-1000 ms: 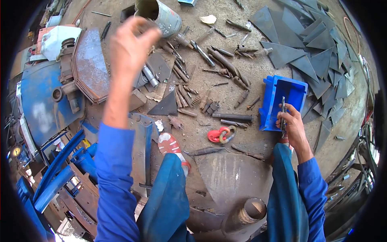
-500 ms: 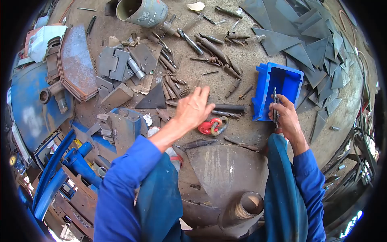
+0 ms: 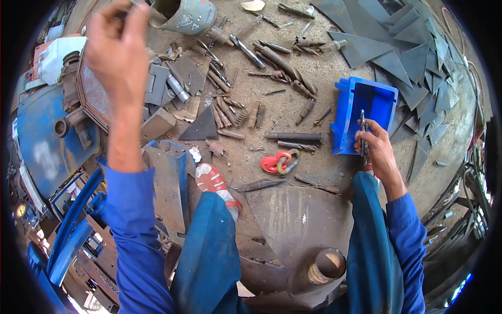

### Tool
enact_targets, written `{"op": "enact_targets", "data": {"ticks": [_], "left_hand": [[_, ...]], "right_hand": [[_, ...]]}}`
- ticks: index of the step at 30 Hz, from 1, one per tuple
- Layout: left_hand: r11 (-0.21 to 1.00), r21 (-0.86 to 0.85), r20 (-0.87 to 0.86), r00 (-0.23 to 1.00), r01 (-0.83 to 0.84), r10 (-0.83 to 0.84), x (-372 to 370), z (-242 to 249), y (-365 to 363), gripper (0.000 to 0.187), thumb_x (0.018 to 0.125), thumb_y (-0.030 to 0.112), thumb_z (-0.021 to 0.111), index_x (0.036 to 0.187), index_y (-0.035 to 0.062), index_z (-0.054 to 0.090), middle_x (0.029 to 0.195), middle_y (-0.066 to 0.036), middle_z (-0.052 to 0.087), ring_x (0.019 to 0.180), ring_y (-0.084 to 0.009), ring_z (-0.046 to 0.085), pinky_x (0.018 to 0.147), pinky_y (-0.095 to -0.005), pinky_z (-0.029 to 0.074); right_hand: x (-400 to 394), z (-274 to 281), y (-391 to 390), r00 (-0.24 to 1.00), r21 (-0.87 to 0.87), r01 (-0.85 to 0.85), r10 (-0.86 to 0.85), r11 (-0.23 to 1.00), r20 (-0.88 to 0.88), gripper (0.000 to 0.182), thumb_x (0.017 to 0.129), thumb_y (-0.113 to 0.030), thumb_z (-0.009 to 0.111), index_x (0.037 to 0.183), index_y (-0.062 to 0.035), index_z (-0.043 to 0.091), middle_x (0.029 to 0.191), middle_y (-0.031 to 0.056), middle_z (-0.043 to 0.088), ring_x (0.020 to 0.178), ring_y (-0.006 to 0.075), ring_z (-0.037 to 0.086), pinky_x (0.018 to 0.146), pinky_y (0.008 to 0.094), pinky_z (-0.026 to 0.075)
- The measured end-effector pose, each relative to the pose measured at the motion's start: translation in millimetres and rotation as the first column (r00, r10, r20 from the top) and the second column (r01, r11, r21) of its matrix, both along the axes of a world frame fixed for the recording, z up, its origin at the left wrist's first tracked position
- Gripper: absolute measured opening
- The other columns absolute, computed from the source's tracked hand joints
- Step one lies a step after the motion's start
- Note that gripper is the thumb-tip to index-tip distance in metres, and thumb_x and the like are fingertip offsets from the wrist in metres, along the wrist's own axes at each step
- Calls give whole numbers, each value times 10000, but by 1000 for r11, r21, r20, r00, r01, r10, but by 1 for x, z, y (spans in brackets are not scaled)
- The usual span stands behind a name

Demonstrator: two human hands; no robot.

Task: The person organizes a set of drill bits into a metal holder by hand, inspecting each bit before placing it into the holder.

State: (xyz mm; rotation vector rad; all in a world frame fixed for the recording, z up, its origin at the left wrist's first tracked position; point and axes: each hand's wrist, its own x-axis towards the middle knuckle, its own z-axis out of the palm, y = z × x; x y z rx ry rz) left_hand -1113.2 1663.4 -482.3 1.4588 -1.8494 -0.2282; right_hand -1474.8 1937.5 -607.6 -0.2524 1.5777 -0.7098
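Observation:
My left hand (image 3: 119, 55) is raised at the upper left, blurred, in front of the stacked metal plates and beside the grey bucket (image 3: 191, 17). Its fingers are bent together near a thin item I cannot make out. At the right, my right hand (image 3: 377, 149) is closed around metal drill bits (image 3: 363, 137), held upright at the front edge of the blue bin (image 3: 345, 112). Many drill bits (image 3: 285, 65) lie scattered on the ground in the middle. A red shackle with a ring (image 3: 274, 162) lies nearer to me.
Triangular metal plates (image 3: 389, 57) are piled at the upper right. A black triangular plate (image 3: 201, 125) lies left of the middle. An open pipe (image 3: 330, 263) stands between my legs. Blue metal frames (image 3: 70, 225) stand at the lower left.
My left hand has moved from above the drill bits in the middle to the upper left. My right hand still holds its bits by the bin. My shoe now shows.

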Motion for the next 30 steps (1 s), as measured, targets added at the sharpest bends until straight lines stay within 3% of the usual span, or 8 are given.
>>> {"op": "enact_targets", "data": {"ticks": [4,5,8,10,12,15,19,30], "left_hand": [[968,-122,302,921,-220,247,0,6,-24,244,884,171,749,1088,49,694,891,-70,732,785,-133,668,709,-269,526],[972,-205,307,936,-111,172,-1,-8,-13,171,884,125,718,1047,74,703,900,-72,731,776,-174,675,720,-311,536],[969,231,155,980,87,-125,-14,-69,63,75,889,43,649,956,27,681,894,-85,700,789,-183,671,735,-320,536],[786,551,56,928,280,-369,-10,-121,112,143,866,63,637,1001,15,645,926,-168,685,845,-318,680,806,-420,552],[684,691,96,909,233,-406,-8,-163,149,241,876,70,617,1112,17,614,961,-197,669,853,-356,675,810,-439,558],[758,576,246,819,306,-518,-21,-170,170,379,858,76,629,1227,25,556,980,-221,638,849,-377,665,790,-457,559],[688,666,318,725,288,-611,-28,-178,170,505,835,122,684,1303,64,503,1035,-213,630,890,-399,651,751,-486,551],[682,622,185,775,383,-604,-33,-185,178,340,776,76,710,1047,16,512,925,-184,628,893,-408,632,751,-494,531]], "right_hand": [[2,0,-1,1000,9,-10,10,1000,-4,409,906,-89,612,1291,31,544,854,53,633,716,116,597,669,258,491],[2,0,-1,1000,7,-6,6,1000,-3,414,907,-91,612,1296,31,541,854,55,633,717,117,598,671,258,492],[2,1,-1,1000,1,-2,2,1000,-6,420,908,-95,611,1301,34,537,857,56,634,718,118,598,673,259,492],[2,1,-1,1000,-4,-8,8,1000,-10,421,910,-97,609,1302,36,536,860,56,635,718,119,599,673,260,492],[2,0,-1,1000,-8,2,-2,1000,-12,418,912,-100,609,1298,41,535,863,56,636,718,120,598,673,261,491],[2,1,-2,1000,-6,-6,6,1000,-20,414,914,-100,608,1295,43,536,864,55,636,718,120,598,673,262,489],[2,0,-2,1000,-9,-7,7,1000,-12,406,915,-94,605,1292,41,537,864,55,637,717,117,595,673,260,487],[1,3,0,999,-6,34,-34,999,-5,416,903,-71,619,1296,38,537,868,51,634,713,111,594,660,257,493]]}}
